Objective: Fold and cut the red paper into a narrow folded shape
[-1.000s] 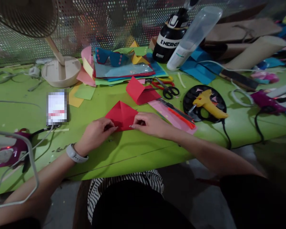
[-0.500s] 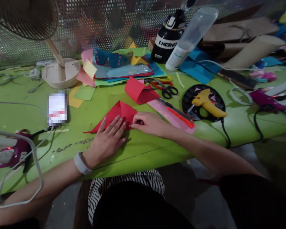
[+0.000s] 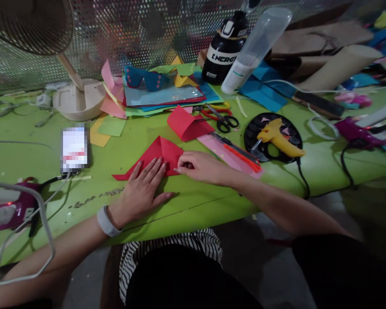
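Note:
A folded sheet of red paper lies on the green table in front of me, roughly triangular, with a crease running down from its top point. My left hand rests flat on its lower left part, fingers stretched out and thumb apart. At the paper's lower right corner, my right hand is closed in a pinch on the edge. Just behind it is a second, curled piece of red paper. A cutter knife with an orange handle lies on pink paper, right of my right hand.
Scissors lie behind the knife. A yellow glue gun sits on a black round tray at the right. Behind stand a black bottle and a fan. A phone and cables lie at the left.
My left hand has slid slightly left and down over the red paper, and its thumb has spread away from the fingers. My right hand stays at the corner.

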A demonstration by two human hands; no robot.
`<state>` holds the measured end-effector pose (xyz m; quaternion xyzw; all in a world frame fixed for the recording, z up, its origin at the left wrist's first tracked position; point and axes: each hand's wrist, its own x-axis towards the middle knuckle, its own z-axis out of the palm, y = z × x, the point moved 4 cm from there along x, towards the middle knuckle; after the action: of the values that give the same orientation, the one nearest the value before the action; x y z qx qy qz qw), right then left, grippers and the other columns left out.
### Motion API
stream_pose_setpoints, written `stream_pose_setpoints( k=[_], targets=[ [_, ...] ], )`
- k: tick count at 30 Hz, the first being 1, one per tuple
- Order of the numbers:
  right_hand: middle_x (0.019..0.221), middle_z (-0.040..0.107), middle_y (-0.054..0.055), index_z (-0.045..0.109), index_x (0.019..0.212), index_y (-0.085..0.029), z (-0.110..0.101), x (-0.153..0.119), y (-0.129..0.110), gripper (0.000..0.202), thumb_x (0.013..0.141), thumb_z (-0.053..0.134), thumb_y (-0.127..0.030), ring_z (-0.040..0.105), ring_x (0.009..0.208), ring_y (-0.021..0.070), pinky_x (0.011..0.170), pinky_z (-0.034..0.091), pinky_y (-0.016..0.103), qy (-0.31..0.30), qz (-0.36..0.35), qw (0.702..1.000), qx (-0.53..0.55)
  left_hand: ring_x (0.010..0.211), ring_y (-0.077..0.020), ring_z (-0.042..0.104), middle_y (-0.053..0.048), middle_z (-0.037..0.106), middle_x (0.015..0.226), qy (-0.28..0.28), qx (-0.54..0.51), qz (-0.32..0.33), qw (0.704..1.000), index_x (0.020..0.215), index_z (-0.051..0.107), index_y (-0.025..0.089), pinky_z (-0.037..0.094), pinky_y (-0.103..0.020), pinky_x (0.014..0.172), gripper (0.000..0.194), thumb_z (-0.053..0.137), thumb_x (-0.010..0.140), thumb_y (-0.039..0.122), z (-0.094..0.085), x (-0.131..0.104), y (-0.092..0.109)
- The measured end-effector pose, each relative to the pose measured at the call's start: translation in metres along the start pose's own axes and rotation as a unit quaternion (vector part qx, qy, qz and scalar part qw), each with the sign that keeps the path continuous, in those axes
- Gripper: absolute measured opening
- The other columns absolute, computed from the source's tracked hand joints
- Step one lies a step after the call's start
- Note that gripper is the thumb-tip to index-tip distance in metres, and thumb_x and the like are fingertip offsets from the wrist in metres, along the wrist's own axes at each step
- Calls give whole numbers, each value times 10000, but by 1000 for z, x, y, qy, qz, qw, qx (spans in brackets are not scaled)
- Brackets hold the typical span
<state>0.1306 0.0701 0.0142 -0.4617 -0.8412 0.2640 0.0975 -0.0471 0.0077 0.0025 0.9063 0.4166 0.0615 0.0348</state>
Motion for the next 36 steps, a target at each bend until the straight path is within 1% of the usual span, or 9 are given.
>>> stream_pose_setpoints(
  k=[7, 14, 16, 18, 20, 21, 24, 27, 36],
  targets=[
    [823, 643, 42, 641, 785, -182, -6, -4, 13, 146, 898, 588, -258, 563, 761, 167, 676, 384, 287, -45, -17, 999, -23, 1473, -284, 225, -123, 276, 1585, 11, 7, 16, 1000, 1537, 181, 203, 180, -530, 1196, 743, 436, 950, 579, -1, -1, 0],
    [820, 659, 42, 637, 772, -193, -28, -25, 44, 214, 917, 564, -332, 593, 765, 177, 659, 402, 291, -34, 0, 998, -58, 1467, -298, 239, -118, 295, 1577, 25, 8, 29, 999, 1536, 207, 230, 200, -544, 1182, 706, 439, 956, 559, -3, -1, -1],
    [810, 666, 48, 639, 757, -196, -35, -33, 45, 233, 921, 564, -344, 609, 762, 186, 671, 425, 307, 1, -1, 996, -87, 1463, -303, 248, -123, 302, 1573, 27, 6, 30, 999, 1530, 226, 228, 210, -556, 1176, 693, 430, 958, 560, -3, -1, -1],
    [899, 689, 85, 664, 831, -187, -38, -40, 35, 242, 942, 537, -361, 631, 862, 230, 755, 460, 358, 96, 1, 986, -136, 1461, -309, 251, -130, 307, 1570, 24, 5, 33, 999, 1526, 241, 218, 210, -565, 1172, 697, 418, 955, 577, -3, 0, -2],
    [1143, 669, 151, 665, 1048, -142, -32, -46, 13, 308, 974, 477, -374, 592, 1097, 293, 927, 441, 444, 212, -5, 959, -187, 1461, -314, 250, -137, 303, 1571, 20, 7, 33, 999, 1525, 250, 210, 203, -570, 1173, 705, 411, 953, 588, -2, 0, -2],
    [1268, 622, 173, 631, 1170, -114, -21, -46, 0, 372, 995, 429, -372, 548, 1196, 301, 1002, 407, 469, 224, -30, 952, -206, 1461, -316, 249, -142, 298, 1572, 18, 9, 33, 999, 1524, 254, 205, 200, -572, 1173, 704, 407, 954, 587, -1, 0, -3],
    [1479, 429, 231, 484, 1371, -20, 22, -40, -35, 703, 968, 357, -582, 397, 1375, 317, 1118, 336, 474, 161, -132, 953, -220, 1460, -326, 249, -173, 293, 1567, 18, 22, 40, 999, 1514, 281, 166, 197, -575, 1172, 709, 385, 957, 592, 4, -1, -6],
    [1516, 342, 260, 404, 1426, 22, 50, -34, -42, 884, 921, 293, -694, 312, 1430, 331, 1170, 272, 490, 108, -139, 961, -213, 1463, -310, 248, -176, 309, 1560, 35, 26, 45, 998, 1508, 293, 158, 193, -553, 1182, 715, 365, 956, 606, 8, -2, -7],
    [1519, 279, 304, 355, 1433, 86, 55, -35, -35, 993, 895, 253, -741, 264, 1443, 369, 1180, 242, 524, 81, -132, 966, -209, 1462, -299, 255, -171, 288, 1569, 26, 28, 29, 999, 1492, 312, 139, 195, -545, 1188, 718, 368, 955, 611, 7, -2, -3]
  ],
)
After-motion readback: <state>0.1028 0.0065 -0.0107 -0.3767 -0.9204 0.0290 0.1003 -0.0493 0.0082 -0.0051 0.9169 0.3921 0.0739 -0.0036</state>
